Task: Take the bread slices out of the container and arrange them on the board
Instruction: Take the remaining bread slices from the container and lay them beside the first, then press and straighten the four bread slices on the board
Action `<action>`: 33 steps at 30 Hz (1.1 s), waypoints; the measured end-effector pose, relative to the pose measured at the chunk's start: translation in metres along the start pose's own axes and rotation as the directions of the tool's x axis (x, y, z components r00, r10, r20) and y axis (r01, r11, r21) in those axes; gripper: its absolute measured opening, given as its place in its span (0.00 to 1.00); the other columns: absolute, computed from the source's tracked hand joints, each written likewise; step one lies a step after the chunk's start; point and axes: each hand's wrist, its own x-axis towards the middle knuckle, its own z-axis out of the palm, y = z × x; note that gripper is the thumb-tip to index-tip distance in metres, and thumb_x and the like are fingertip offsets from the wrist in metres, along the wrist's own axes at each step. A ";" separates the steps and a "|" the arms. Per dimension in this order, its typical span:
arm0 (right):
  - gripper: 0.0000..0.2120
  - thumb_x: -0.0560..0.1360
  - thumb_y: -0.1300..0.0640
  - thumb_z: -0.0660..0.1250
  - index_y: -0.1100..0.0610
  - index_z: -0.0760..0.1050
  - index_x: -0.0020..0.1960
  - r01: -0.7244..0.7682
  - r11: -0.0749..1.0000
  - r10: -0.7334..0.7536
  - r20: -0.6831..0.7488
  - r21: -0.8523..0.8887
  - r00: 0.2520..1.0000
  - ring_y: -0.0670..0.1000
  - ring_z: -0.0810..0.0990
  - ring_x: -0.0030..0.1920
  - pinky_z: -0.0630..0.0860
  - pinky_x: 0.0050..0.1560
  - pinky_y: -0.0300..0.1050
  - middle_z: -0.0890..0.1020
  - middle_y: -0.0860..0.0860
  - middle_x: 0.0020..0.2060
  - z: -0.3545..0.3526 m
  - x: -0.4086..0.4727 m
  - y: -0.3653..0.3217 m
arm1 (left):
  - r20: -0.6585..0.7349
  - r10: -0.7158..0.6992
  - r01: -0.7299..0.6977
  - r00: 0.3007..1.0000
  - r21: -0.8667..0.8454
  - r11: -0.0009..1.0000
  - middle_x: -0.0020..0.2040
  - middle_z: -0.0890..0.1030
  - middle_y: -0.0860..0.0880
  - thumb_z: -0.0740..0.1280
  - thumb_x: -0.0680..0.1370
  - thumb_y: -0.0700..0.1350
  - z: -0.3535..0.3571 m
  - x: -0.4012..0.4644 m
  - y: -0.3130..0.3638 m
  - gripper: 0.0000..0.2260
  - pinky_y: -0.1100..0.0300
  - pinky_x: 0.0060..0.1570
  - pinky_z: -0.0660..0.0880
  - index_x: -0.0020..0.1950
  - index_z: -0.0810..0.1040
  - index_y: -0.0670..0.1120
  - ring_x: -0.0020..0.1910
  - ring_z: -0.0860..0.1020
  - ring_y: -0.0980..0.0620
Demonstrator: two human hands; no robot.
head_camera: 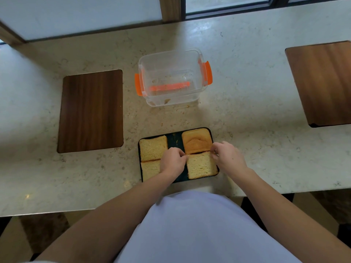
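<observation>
Pinching the near-right bread slice (201, 165) by its two far corners, I've got my left hand (172, 160) on one side and my right hand (228, 156) on the other, fingers closed on the crust. It lies on the dark board (174, 138) with three more: crust-end slice (197, 140) just behind it, far-left slice (153, 148), near-left slice (150, 168) partly under my left wrist. The clear container (171, 77) stands open beyond the board

1 head-worn wide-angle view, looking steeply down and forward from above the counter (247, 103), close over the dark board (175, 138), the window frame (170, 8) bending along the top
</observation>
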 end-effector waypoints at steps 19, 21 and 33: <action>0.29 0.82 0.46 0.61 0.54 0.62 0.80 0.307 0.920 -0.345 -0.130 -0.244 0.930 0.61 0.59 0.79 0.63 0.74 0.62 0.61 0.60 0.80 0.037 -0.015 -0.032 | -0.217 0.514 -0.384 0.830 0.445 0.809 0.69 0.74 0.41 0.60 0.81 0.52 -0.004 -0.007 -0.053 0.22 0.44 0.65 0.71 0.72 0.71 0.44 0.68 0.70 0.42; 0.30 0.84 0.43 0.55 0.52 0.55 0.82 0.341 0.907 -0.371 -0.086 -0.247 0.924 0.58 0.51 0.81 0.53 0.78 0.63 0.55 0.58 0.82 0.045 -0.009 -0.038 | -0.218 0.437 -0.314 0.873 0.434 0.844 0.77 0.65 0.40 0.57 0.82 0.52 -0.007 -0.003 -0.072 0.26 0.42 0.73 0.63 0.79 0.62 0.44 0.78 0.60 0.41; 0.31 0.84 0.42 0.48 0.54 0.50 0.83 0.333 0.911 -0.355 -0.053 -0.241 0.933 0.56 0.46 0.82 0.48 0.78 0.64 0.52 0.56 0.82 0.069 0.016 -0.040 | -0.125 0.358 -0.250 0.925 0.509 0.824 0.83 0.49 0.42 0.47 0.83 0.60 0.004 0.014 -0.101 0.30 0.38 0.77 0.49 0.83 0.47 0.48 0.81 0.45 0.42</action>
